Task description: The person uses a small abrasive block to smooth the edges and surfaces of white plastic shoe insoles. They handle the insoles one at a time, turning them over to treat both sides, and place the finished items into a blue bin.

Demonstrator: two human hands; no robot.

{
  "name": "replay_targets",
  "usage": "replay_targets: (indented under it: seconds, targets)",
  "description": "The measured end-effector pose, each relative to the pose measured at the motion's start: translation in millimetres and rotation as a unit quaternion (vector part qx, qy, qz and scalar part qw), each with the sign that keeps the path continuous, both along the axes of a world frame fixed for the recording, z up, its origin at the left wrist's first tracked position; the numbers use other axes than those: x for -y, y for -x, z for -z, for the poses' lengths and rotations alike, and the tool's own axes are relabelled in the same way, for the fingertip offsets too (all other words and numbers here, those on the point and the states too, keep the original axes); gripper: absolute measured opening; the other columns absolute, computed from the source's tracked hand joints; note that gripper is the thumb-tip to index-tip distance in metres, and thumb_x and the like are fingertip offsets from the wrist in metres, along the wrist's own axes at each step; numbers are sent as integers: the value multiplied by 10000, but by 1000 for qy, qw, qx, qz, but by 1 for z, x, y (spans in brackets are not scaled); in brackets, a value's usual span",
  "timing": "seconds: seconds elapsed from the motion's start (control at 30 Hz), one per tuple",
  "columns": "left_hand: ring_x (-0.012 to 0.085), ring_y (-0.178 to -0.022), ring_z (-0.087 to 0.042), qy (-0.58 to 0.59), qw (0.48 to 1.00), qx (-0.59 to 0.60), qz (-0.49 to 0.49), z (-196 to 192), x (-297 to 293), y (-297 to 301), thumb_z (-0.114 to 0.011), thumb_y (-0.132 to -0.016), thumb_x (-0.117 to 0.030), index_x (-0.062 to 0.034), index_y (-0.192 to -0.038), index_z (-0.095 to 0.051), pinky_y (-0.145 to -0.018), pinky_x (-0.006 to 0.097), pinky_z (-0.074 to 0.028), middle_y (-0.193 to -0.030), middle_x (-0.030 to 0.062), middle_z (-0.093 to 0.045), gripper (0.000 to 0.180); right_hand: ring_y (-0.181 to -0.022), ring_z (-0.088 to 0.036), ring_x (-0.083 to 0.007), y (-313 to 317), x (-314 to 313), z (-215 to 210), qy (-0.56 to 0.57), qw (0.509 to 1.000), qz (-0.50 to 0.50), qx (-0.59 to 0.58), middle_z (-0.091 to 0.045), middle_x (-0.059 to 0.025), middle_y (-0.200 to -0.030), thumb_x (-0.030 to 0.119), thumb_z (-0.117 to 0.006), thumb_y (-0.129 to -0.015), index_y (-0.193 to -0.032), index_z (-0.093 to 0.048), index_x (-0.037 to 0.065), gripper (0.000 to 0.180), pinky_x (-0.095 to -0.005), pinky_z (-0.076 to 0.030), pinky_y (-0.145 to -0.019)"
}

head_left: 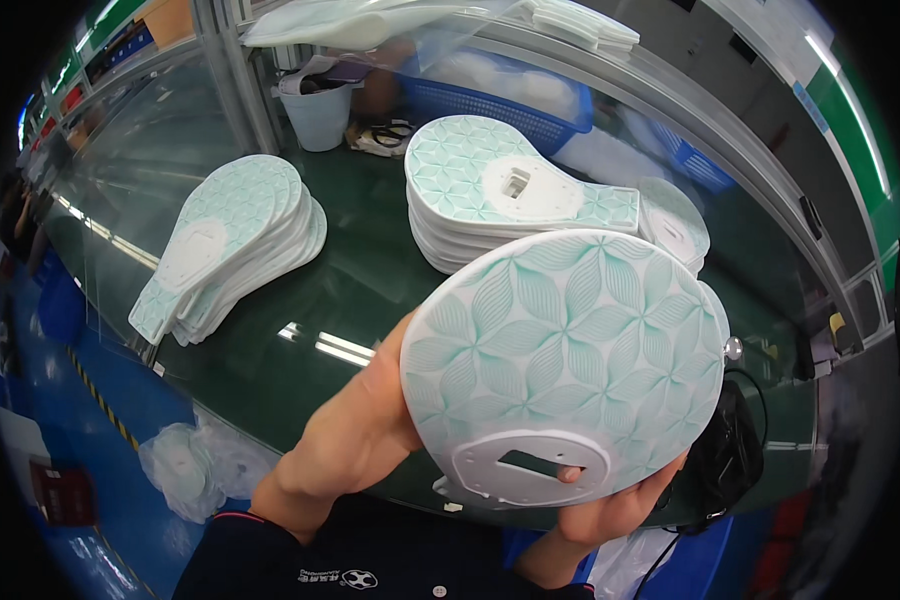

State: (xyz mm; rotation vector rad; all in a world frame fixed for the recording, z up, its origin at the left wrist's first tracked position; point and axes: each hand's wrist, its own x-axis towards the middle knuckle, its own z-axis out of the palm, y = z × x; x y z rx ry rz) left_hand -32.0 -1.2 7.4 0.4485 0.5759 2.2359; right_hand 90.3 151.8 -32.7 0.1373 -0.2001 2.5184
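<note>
Close in front of me is a white plastic panel (570, 345) with a rounded outline and a green leaf pattern. Its near part has a smooth raised oval with a slot through it. My left hand (355, 430) grips the panel's left edge, its fingers hidden behind. At the lower right edge, my right hand (615, 512) holds it from beneath, and a fingertip shows through the slot. Another white edge peeks out behind the panel; I cannot tell whether it is a second piece. Beyond it lies a stack of like paddle-shaped panels (470, 170).
A second stack of patterned panels (235, 215) lies on the dark green table (355, 290) at left. Farther back are a white bucket (317, 115), scissors (395, 130) and a blue basket (470, 105). A black bag (732, 440) with a cable is at right. Bagged pieces (185, 465) lie lower left.
</note>
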Motion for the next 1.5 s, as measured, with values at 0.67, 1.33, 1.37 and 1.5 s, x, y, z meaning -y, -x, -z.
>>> replay_targets:
  seconds: [0.67,1.33,1.37,1.5]
  targets:
    - [189,-1213,-284,41,951,-306,13,-3,16,-8,-476,-825,33,-28,-1336,-62,-975,330,-269,-1320,132,-269,661,-939,-551,-248,-44,-40,57,-445,825,-238,253,-483,-200,-1134,234,-545,-806,-1241,-267,-60,595,-347,-422,-840]
    - [83,-697,-508,258,937,-199,-125,-14,7,-11,-263,-934,-274,78,-968,-562,-647,204,-394,-807,81,-591,462,-1102,-427,-363,-31,5,42,-213,975,33,59,-368,-244,-1247,296,-384,-861,-1272,-240,-43,552,-548,-315,-910]
    - [95,-701,-499,261,934,-218,-107,-14,13,-10,-256,-934,-263,92,-968,-556,-668,213,-387,-809,86,-586,465,-1106,-422,-365,-35,5,35,-178,982,10,60,-352,-236,-1261,229,-429,-844,-1295,-199,-16,562,-547,-340,-893]
    - [220,-840,-527,337,897,-276,-80,-8,32,-23,-231,-926,-240,159,-1032,-450,-773,298,-406,-925,210,-551,468,-1131,-382,-391,-32,7,38,-169,984,53,31,-280,-235,-1301,192,-437,-841,-1322,-110,17,608,-595,-332,-874]
